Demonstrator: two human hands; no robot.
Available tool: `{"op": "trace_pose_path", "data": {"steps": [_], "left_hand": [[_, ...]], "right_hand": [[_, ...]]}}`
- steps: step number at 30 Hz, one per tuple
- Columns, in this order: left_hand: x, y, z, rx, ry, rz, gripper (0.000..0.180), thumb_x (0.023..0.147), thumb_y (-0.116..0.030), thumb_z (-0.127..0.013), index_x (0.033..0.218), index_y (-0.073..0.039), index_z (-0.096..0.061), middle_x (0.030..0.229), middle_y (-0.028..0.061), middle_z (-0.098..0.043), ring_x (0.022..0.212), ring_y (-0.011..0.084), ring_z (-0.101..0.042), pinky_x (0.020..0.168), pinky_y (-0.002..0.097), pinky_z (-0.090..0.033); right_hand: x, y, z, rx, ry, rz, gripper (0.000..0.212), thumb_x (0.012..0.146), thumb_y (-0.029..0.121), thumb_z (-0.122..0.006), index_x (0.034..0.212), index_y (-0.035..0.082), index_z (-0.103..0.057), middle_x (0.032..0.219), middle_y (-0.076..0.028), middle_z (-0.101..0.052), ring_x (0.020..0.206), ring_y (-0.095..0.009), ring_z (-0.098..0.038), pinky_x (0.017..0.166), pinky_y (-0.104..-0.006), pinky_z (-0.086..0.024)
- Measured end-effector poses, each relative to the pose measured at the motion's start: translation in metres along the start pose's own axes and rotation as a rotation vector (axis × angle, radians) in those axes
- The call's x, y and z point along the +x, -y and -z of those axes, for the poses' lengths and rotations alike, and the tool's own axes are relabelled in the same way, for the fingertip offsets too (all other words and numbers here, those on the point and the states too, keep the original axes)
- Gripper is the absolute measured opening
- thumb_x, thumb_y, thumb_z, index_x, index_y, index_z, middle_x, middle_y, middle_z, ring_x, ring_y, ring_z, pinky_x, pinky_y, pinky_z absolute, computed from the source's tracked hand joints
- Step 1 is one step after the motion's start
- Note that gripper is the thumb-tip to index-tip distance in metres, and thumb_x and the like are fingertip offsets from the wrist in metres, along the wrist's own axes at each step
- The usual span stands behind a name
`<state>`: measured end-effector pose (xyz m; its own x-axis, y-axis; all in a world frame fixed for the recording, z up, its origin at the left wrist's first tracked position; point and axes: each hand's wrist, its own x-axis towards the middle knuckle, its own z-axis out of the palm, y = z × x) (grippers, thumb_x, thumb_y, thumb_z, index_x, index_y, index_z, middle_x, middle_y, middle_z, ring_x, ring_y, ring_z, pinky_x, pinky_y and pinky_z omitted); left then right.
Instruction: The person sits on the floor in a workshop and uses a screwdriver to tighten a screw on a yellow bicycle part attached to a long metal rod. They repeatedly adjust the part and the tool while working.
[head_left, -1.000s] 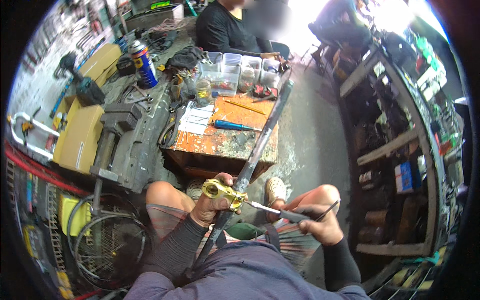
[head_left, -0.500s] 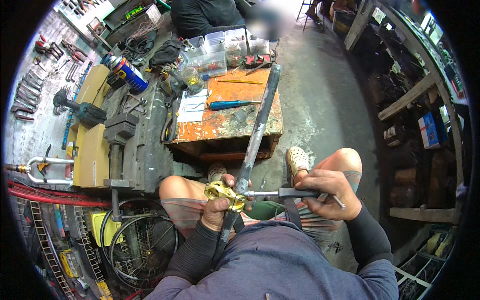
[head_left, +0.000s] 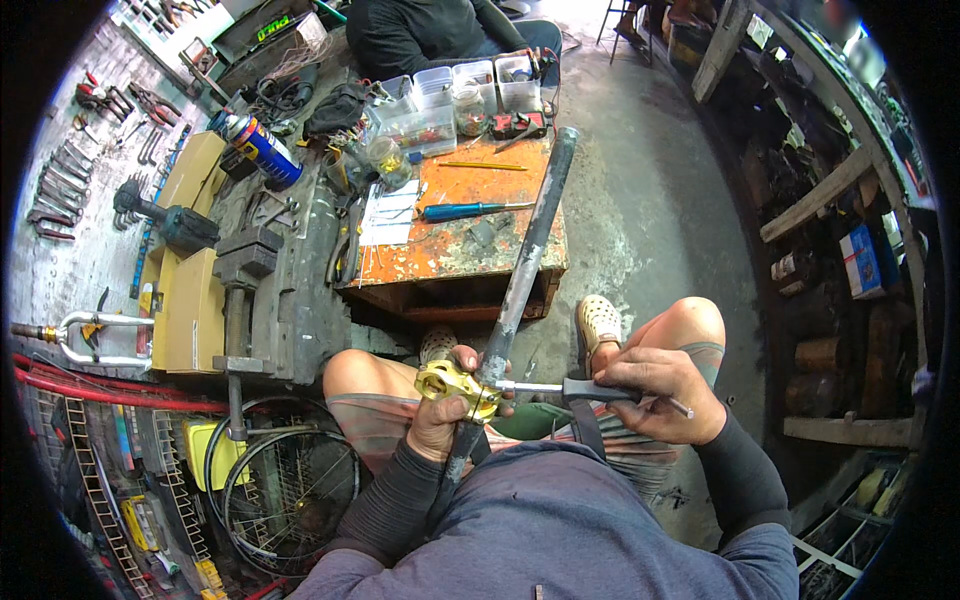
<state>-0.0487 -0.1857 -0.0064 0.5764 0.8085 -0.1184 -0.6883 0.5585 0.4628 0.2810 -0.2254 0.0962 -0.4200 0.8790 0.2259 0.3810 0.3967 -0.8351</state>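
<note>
Grey-blue long-sleeved top [head_left: 560, 530]; dark ribbed sleeves [head_left: 385, 500] cover both forearms to the wrists. Striped shorts [head_left: 375, 425], knees bare. Pale perforated clogs [head_left: 600, 320] on both feet. Hands bare, no gloves.

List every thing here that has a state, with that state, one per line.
Left hand: closed around the gold clamp and the pipe.
Right hand: closed on the screwdriver handle.
Gold clamp: fitted around the pipe.
Grey pipe: slanted, lower end at the lap.
Screwdriver: level, tip at the clamp.
Spray can: lying on its side.
Blue-handled screwdriver: lying flat, unused.
</note>
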Motion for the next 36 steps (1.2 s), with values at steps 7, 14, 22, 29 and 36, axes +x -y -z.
{"op": "trace_pose_path", "data": {"steps": [7,14,22,29,36], "left_hand": [[-0.003,-0.006,-0.001,0.023,0.005,-0.019,0.06,0.077,-0.015,-0.093,0.122,-0.012,-0.053,0.13,0.021,-0.061,0.115,0.0407,-0.074,0.091,0.0528,-0.07],[-0.004,-0.005,0.008,0.033,0.009,-0.018,0.064,0.078,-0.018,-0.095,0.125,-0.012,-0.052,0.133,0.0237,-0.064,0.117,0.04,-0.073,0.09,0.054,-0.07],[-0.011,-0.008,0.028,-0.242,0.119,-0.018,0.077,0.085,-0.039,-0.091,0.146,-0.01,-0.054,0.14,0.0191,-0.065,0.129,0.0421,-0.066,0.103,0.0587,-0.061],[0.013,-0.061,0.007,-0.516,0.492,-0.073,0.06,0.091,-0.044,-0.088,0.131,-0.014,-0.054,0.138,0.0091,-0.071,0.14,0.0349,-0.057,0.12,0.0585,-0.047],[0.026,-0.099,-0.023,-0.459,0.328,-0.252,0.071,0.096,-0.036,-0.084,0.156,-0.014,-0.053,0.16,0.0083,-0.056,0.144,0.0287,-0.058,0.102,0.0451,-0.06]], "right_hand": [[0.003,0.002,-0.007,-0.018,-0.009,-0.015,0.038,0.08,0.0,-0.081,0.118,0.001,-0.075,0.102,-0.015,-0.074,0.094,-0.034,-0.074,0.084,-0.0411,-0.059],[0.003,0.001,-0.01,-0.034,-0.054,-0.095,0.041,0.078,-0.003,-0.081,0.118,0.001,-0.075,0.104,-0.017,-0.077,0.1,-0.034,-0.076,0.087,-0.0405,-0.06],[0.006,0.009,-0.003,0.103,-0.216,-0.157,0.038,0.081,-0.007,-0.074,0.118,-0.002,-0.071,0.105,-0.013,-0.077,0.095,-0.022,-0.076,0.085,-0.0346,-0.061],[-0.001,-0.013,-0.022,0.689,-0.581,-0.202,0.055,0.093,0.029,-0.086,0.13,-0.002,-0.061,0.099,-0.012,-0.068,0.077,-0.018,-0.067,0.069,-0.0314,-0.054],[-0.013,-0.033,-0.041,0.987,-0.629,-0.257,0.055,0.096,0.019,-0.083,0.141,0.0,-0.056,0.115,-0.013,-0.07,0.085,-0.016,-0.068,0.076,-0.0282,-0.056]]}}
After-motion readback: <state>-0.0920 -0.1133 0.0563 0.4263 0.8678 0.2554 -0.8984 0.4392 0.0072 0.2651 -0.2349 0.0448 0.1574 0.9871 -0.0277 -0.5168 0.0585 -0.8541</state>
